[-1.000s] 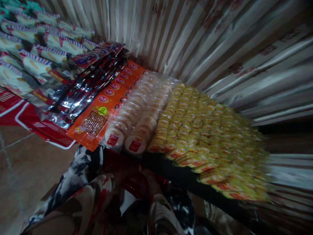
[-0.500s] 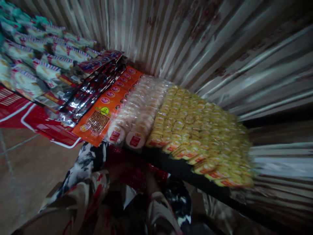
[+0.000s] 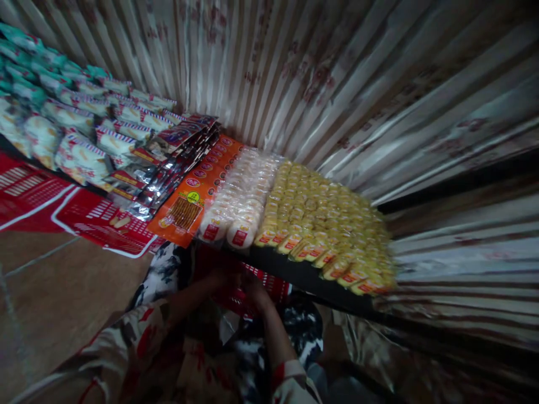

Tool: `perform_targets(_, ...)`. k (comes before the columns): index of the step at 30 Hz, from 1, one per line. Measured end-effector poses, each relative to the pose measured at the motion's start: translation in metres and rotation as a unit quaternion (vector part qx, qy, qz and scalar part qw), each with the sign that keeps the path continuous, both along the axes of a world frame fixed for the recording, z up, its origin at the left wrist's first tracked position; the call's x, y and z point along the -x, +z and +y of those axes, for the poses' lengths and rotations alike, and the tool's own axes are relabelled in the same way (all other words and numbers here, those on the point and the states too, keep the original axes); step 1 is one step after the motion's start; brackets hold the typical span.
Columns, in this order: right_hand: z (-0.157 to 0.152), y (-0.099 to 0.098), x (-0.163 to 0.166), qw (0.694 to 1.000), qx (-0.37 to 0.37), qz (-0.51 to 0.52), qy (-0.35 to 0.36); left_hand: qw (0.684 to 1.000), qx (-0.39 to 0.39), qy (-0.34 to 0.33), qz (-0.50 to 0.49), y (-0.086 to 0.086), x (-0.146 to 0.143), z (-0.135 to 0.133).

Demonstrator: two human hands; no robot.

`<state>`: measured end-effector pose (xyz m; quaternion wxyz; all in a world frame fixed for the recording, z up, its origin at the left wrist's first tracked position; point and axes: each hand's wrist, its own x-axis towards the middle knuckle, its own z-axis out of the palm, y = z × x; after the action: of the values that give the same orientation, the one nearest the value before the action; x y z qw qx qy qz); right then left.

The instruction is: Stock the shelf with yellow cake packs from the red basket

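Observation:
In the head view, my left hand and my right hand are close together, low in front of me at the dark shelf's front edge. Both reach into or over a red plastic basket between my knees. Deep shadow hides the fingers, so their grip and anything in them cannot be made out. Just above the hands, two rows of round white packs in clear film lie on the shelf. To their left is an orange snack packet, and to their right are rows of small yellow packs.
Dark foil packets overlap left of the orange one, with white-and-blue bags and green bags beyond. Another red basket stands below them over the tiled floor. A pleated curtain hangs behind the shelf.
The view has shifted, and the goods now sit slightly lower on the left and further left on the right. My forearms show further forward, with both hands over the basket.

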<state>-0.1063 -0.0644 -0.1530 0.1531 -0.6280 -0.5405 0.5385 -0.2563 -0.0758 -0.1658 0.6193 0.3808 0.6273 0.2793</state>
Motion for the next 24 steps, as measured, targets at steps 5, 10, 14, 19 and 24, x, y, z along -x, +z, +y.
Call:
perform_targets(5,-0.022,0.019,-0.003,0.994,0.036,0.059,-0.081,0.999,0.030,-0.002,-0.013,-0.003,0.004,-0.017)
perform_targets(10,-0.038,0.030,-0.012,0.966,0.092,0.151,-0.192,1.000,0.011,0.013,-0.023,0.009,0.002,-0.033)
perform_targets(14,-0.049,0.040,-0.014,0.953,0.076,0.196,-0.216,0.998,0.008,0.012,-0.053,0.021,-0.002,-0.044)
perform_targets(19,-0.060,0.045,-0.010,0.934,0.052,0.211,-0.285,0.996,0.013,0.033,-0.086,0.032,-0.011,-0.054)
perform_targets(24,-0.071,0.047,-0.010,0.916,0.032,0.258,-0.305,0.995,-0.042,-0.030,-0.087,0.051,-0.024,-0.052)
